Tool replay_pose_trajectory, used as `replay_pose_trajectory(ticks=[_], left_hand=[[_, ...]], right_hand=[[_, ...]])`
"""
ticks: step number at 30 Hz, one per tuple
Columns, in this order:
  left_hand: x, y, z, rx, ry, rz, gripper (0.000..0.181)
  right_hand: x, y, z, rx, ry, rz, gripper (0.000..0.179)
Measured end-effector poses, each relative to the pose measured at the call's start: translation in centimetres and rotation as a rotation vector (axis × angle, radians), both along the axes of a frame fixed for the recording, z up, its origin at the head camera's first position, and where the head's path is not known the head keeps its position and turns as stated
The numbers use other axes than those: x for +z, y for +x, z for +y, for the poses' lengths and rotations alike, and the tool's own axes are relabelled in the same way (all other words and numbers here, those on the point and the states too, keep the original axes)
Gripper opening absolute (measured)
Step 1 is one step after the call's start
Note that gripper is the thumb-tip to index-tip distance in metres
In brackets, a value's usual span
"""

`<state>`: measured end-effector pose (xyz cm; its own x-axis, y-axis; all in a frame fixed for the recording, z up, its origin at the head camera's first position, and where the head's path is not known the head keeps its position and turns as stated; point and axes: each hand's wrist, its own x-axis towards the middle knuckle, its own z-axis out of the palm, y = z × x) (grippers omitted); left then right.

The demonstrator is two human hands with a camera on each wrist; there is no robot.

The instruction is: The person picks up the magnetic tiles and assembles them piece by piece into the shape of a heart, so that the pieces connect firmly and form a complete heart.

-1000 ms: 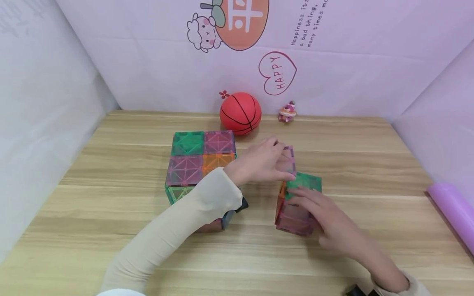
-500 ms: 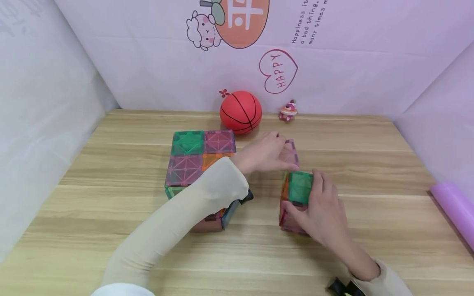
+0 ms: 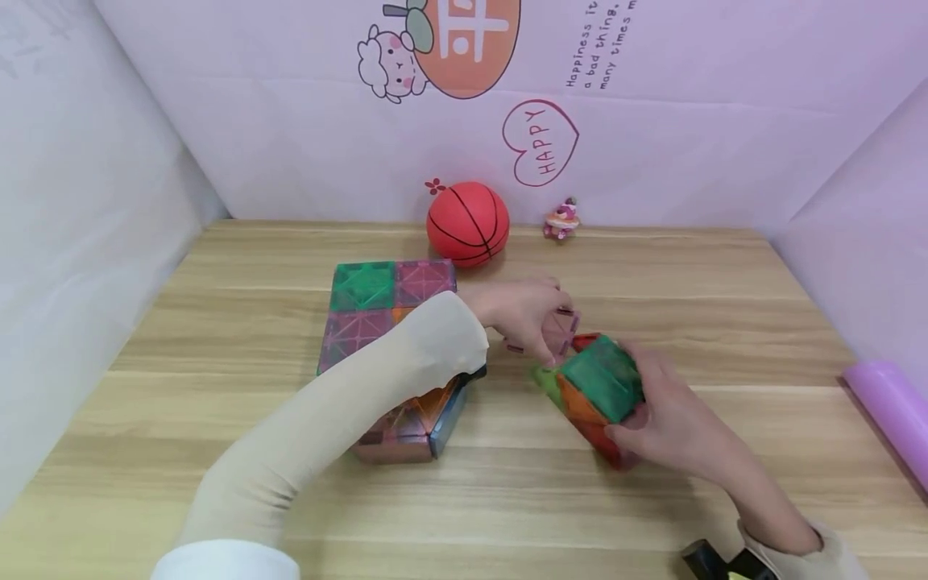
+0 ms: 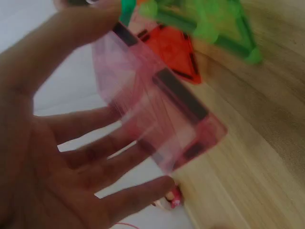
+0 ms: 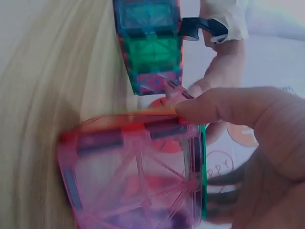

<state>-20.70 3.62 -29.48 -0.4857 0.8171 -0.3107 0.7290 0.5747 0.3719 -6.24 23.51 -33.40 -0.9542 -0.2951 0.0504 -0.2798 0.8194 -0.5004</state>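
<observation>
A translucent pink magnetic tile (image 3: 560,330) is held between the thumb and fingers of my left hand (image 3: 519,312); it looks tilted and blurred in the left wrist view. Beside it, my right hand (image 3: 670,415) grips a small block of magnetic tiles with a green top (image 3: 603,377), an orange and red side (image 3: 583,407) and a pink face (image 5: 128,181). A light green triangular tile (image 4: 209,26) sticks out from this block towards the left hand, and a red tile (image 4: 167,52) shows behind. The pink tile's edge is close to the block's near corner.
A larger magnetic-tile block (image 3: 362,286) stands to the left, partly hidden by my left sleeve. Behind are a red toy basketball (image 3: 469,224) and a small figurine (image 3: 561,220) along the wall. A purple roll (image 3: 888,419) lies at the right edge.
My right hand has taken hold of the small block and turned it, so its orange and red side now faces front left. My left hand has lowered the pink tile towards the block.
</observation>
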Motion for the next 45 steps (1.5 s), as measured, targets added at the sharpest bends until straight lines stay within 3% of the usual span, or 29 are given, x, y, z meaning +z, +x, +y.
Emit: replay_pose_trajectory(ticks=[7,12,16,19,23,26,29,32,35,39,41,45], left_hand=[[-0.8,0.4,0.9,-0.078,-0.024,-0.085,0.063],[-1.1,0.7,1.3,-0.072,-0.067,-0.150,0.053],[-1.0,0.8,1.3,-0.085,-0.090,-0.135,0.064],[-0.3,1.0,0.7,-0.065,-0.091,-0.129,0.076],[2.0,1.5,-1.6,-0.009,-0.059,-0.069,0.072],[3.9,2.3,-4.5,0.090,-0.018,0.054,0.063],[4.6,3.3,-8.4,0.249,0.070,0.166,0.057],[3.8,4.0,-12.5,0.427,0.200,0.221,0.053],[2.1,4.5,-16.2,0.573,0.338,0.242,0.051],[-0.2,5.4,-20.3,0.768,0.436,0.222,0.056],[-1.2,6.1,-21.9,0.856,0.425,0.185,0.062],[-3.4,7.0,-23.8,0.915,0.431,0.019,0.073]], right_hand=[[0.1,-0.4,0.6,0.169,-0.085,0.006,0.092],[0.0,-0.6,0.9,0.185,-0.149,-0.038,0.091],[-0.3,-0.7,0.6,0.165,-0.085,0.029,0.087],[-0.5,-0.9,0.1,0.126,-0.009,0.058,0.088],[-0.3,-1.4,-0.3,0.070,0.011,0.023,0.087],[-0.1,-1.7,-0.4,0.032,0.023,-0.001,0.087],[-0.1,-2.0,-0.8,0.016,0.042,-0.030,0.092],[-0.4,-2.3,-1.2,0.014,0.079,-0.025,0.096],[-0.6,-2.7,-1.6,0.007,0.104,-0.011,0.094],[-0.5,-3.7,-2.1,-0.014,0.089,-0.029,0.092],[-0.4,-4.3,-2.3,-0.024,0.070,-0.057,0.093],[-0.2,-5.6,-2.4,-0.041,-0.054,-0.136,0.091]])
